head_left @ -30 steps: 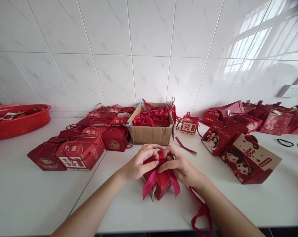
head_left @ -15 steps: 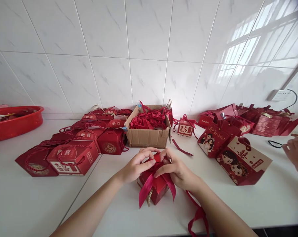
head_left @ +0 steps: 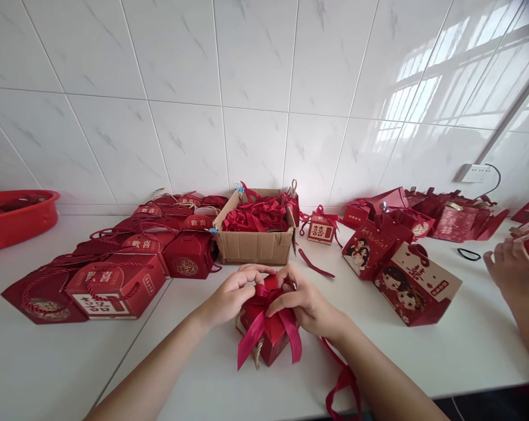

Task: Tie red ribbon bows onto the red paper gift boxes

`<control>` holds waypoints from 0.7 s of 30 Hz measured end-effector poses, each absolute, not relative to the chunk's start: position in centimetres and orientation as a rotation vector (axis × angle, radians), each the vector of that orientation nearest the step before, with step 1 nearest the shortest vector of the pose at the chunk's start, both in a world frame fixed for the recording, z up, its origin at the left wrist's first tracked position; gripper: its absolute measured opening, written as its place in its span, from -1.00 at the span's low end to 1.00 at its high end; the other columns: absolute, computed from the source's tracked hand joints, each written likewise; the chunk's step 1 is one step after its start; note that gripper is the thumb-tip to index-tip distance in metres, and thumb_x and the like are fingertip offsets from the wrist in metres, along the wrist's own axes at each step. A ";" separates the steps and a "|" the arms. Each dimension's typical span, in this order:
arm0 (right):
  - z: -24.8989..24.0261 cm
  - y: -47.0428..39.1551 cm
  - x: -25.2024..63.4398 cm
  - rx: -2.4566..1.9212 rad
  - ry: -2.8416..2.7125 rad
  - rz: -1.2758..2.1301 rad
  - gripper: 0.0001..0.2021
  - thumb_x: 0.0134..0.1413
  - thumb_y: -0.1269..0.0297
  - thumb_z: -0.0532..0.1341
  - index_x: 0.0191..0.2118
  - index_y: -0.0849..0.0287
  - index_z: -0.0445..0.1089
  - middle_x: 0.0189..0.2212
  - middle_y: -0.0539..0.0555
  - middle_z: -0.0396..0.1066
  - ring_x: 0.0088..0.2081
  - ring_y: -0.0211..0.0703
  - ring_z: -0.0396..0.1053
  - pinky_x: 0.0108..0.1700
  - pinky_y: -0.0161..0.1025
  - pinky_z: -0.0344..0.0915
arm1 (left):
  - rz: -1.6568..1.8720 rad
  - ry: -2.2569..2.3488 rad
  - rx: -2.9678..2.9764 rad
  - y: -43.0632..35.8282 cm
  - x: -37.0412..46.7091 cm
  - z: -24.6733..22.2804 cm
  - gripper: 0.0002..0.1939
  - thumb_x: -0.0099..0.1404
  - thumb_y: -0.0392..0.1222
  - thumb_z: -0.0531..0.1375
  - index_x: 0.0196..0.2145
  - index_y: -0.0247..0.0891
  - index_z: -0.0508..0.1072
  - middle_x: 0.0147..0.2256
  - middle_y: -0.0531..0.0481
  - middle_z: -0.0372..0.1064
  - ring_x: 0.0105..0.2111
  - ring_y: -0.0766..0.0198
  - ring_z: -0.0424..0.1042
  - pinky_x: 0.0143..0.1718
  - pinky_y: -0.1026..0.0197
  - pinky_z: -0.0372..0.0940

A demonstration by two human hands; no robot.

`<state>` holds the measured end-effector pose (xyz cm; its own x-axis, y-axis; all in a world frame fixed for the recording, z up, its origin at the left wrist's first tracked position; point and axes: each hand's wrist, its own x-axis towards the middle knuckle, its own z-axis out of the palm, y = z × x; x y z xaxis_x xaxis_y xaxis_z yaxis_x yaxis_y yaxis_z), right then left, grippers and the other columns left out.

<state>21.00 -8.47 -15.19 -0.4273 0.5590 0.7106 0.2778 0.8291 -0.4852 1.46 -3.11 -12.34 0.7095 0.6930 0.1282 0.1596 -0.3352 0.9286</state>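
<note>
A small red gift box (head_left: 273,346) sits in front of me on the white table, with a twisted gold cord hanging at its left side. On its top is a red ribbon bow (head_left: 260,295), whose two tails fall over the near side. My left hand (head_left: 235,295) pinches the bow's left loop. From the other side, my right hand (head_left: 301,298) has its fingers closed on the right part of the bow. The fingertips partly hide the knot. Another length of red ribbon (head_left: 345,377) lies under my right forearm and reaches the table's front edge.
A cardboard box (head_left: 255,245) full of red ribbons stands behind. Several finished-looking red boxes (head_left: 115,286) are grouped at left, beside a red basin (head_left: 21,225). Red gift bags (head_left: 415,286) stand at right, where another person's hand (head_left: 512,272) holds a red box.
The view has turned slightly to the right. My left fingers have shifted on the bow, and its knot and left loop show more clearly. The other person's hand now shows more fully.
</note>
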 end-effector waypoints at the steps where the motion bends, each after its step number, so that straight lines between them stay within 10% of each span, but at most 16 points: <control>1: -15.2 -8.5 21.0 -0.604 -2.036 0.364 -0.68 0.26 0.40 0.03 -0.35 0.13 0.53 -0.29 0.07 0.07 -0.21 -0.21 0.22 -0.24 -0.21 0.33 | 0.630 0.655 1.869 -3.1 1.4 -12.4 -0.90 0.10 -0.34 0.02 -0.49 -0.22 0.30 0.10 -0.03 0.28 0.11 0.02 0.22 0.09 -0.01 0.17; 21: -14.8 -9.2 21.4 -0.597 -2.092 0.356 -0.65 0.21 0.53 -0.01 -0.27 0.09 0.50 -0.27 0.08 0.09 -0.23 -0.22 0.20 -0.24 -0.25 0.31 | 0.768 0.771 1.981 -4.6 2.8 -12.3 -0.69 0.23 -0.06 0.16 -0.55 -0.22 0.17 -0.26 -0.01 0.37 -0.13 0.17 0.31 -0.02 0.12 0.20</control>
